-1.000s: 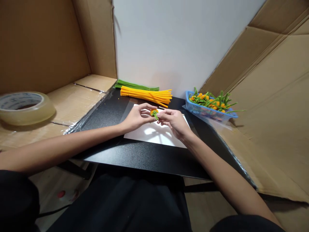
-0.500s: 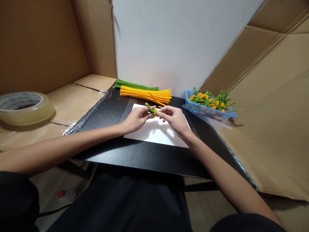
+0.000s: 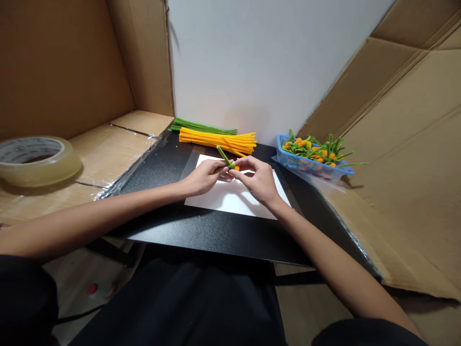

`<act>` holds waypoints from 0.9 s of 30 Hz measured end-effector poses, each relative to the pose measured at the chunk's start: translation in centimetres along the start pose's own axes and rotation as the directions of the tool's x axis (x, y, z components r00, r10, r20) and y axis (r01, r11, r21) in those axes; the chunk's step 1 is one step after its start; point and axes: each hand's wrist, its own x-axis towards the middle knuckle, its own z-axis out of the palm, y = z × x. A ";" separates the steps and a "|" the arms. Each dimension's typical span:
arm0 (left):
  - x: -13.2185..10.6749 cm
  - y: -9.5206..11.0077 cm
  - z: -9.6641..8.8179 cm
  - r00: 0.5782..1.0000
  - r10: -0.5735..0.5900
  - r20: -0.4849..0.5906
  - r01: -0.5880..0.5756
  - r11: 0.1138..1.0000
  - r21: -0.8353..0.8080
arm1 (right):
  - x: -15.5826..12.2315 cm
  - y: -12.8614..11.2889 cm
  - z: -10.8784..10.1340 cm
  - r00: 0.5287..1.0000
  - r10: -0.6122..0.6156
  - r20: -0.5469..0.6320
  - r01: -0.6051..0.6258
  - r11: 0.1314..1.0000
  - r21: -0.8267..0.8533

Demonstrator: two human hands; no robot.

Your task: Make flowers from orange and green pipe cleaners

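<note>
Above a white sheet of paper (image 3: pixel 230 201), both hands pinch one small piece made of green and orange pipe cleaners (image 3: pixel 225 156). Its green end sticks up and to the left; a rounded orange part shows beside the right fingertips. My left hand (image 3: pixel 206 177) is closed, thumb and fingers holding it near the green base. My right hand (image 3: pixel 258 180) is closed on the orange side, thumb below and index finger above. The fingertips partly hide where the two colours join.
Behind the hands lie bundles of orange pipe cleaners (image 3: pixel 216 140) and green pipe cleaners (image 3: pixel 201 126). A blue basket (image 3: pixel 306 163) of several green-and-orange pieces stands at the right. A tape roll (image 3: pixel 39 161) rests on cardboard at the left. The black tabletop (image 3: pixel 212 233) has its edge towards me.
The pipe cleaner piece has turned, so its green end stands longer and more upright and the orange part shows at the right. My right hand has shifted slightly; the left stays nearly in place.
</note>
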 end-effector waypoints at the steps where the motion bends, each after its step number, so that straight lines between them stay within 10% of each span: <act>1: 0.0 0.0 0.0 1.000 0.005 -0.006 -0.005 1.000 -0.001 | 0.0 0.0 0.0 1.000 0.007 -0.003 -0.007 1.000 0.011; 20: 0.2 1.5 -0.5 0.964 -0.180 -0.198 0.139 0.969 -0.205 | -0.1 0.1 -0.8 0.971 -0.224 0.084 0.233 0.967 -0.105; 27: 0.3 1.9 -0.2 0.943 -0.270 -0.193 0.179 0.904 -0.388 | 0.0 0.1 -1.4 0.878 -0.474 0.067 0.472 0.833 -0.289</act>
